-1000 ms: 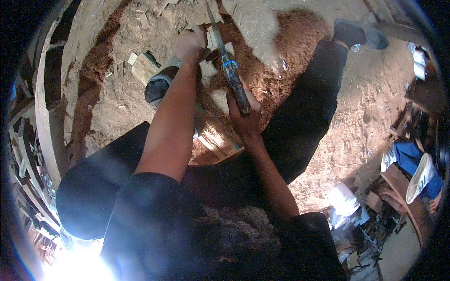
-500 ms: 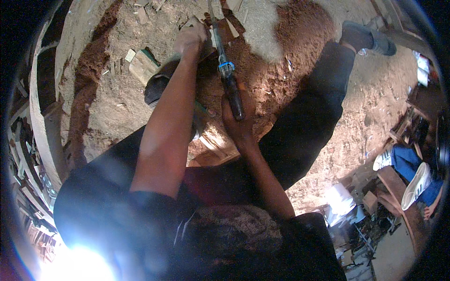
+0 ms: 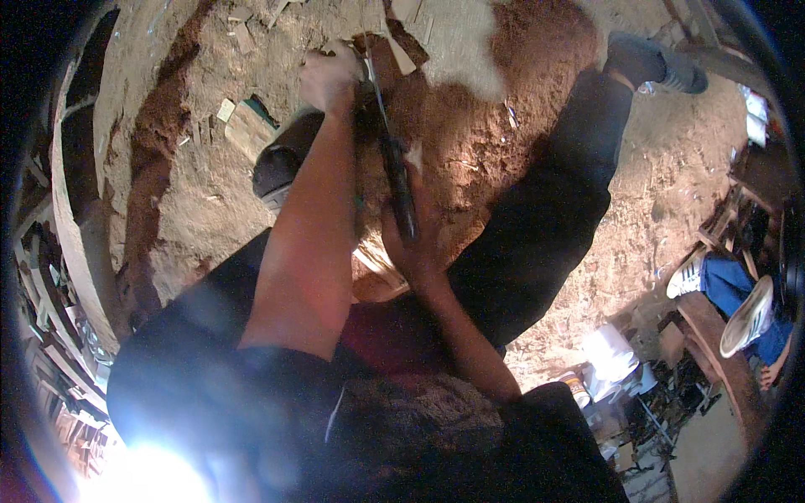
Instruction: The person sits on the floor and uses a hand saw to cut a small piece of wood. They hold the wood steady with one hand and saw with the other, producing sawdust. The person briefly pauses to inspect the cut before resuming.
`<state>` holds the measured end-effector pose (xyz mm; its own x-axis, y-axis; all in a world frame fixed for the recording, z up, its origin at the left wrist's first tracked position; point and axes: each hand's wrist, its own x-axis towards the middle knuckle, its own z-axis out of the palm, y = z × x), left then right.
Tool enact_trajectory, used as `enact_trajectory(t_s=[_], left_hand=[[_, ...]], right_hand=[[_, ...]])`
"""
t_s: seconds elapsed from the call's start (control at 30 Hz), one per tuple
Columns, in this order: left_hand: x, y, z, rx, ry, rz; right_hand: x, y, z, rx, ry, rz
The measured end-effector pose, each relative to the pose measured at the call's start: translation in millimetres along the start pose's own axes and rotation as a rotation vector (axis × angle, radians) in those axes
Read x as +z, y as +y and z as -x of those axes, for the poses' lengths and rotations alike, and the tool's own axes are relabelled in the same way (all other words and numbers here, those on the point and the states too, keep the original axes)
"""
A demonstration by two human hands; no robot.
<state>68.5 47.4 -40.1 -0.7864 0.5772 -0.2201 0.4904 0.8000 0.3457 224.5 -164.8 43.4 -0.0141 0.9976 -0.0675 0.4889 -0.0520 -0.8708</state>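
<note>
My right hand (image 3: 412, 239) is wrapped round the black handle of a handsaw (image 3: 395, 180). Its long, thin blade points away from me and shows nearly edge-on. Just left of the blade's far part is my left hand (image 3: 329, 77), fingers curled and closed. What those fingers press on is mostly hidden by the hand and forearm; a dark shape lies in shadow beside it. Between my legs, below the saw handle, a brightly lit piece of wood (image 3: 379, 261) shows in part.
My shoe (image 3: 277, 172) stands left of the left forearm, beside a wooden offcut (image 3: 250, 132). Reddish sawdust (image 3: 545, 38) and wood scraps cover the ground. At right are another person's shoes (image 3: 746, 317), a plank (image 3: 721, 360) and a white container (image 3: 610, 354).
My right hand has drawn the saw back toward me and slightly left. The blue collar by its handle no longer shows. My left hand has shifted slightly left and nearer.
</note>
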Motion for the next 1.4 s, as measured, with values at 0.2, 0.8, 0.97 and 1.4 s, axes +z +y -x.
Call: enact_trajectory(t_s=[0.2,0.8,0.97,1.4], left_hand=[[-5,7,7,-0.034,-0.011,-0.038],[-13,10,7,-0.034,-0.105,-0.028],[-16,12,14,-0.049,-0.067,0.032],[-8,8,8,-0.062,-0.029,-0.002]], right_hand=[[-6,7,23,0.107,-0.059,-0.059],[2,20,20,0.019,-0.074,-0.043],[-19,-3,28,0.234,-0.178,-0.108],[-3,6,-9,0.179,-0.127,-0.125]])
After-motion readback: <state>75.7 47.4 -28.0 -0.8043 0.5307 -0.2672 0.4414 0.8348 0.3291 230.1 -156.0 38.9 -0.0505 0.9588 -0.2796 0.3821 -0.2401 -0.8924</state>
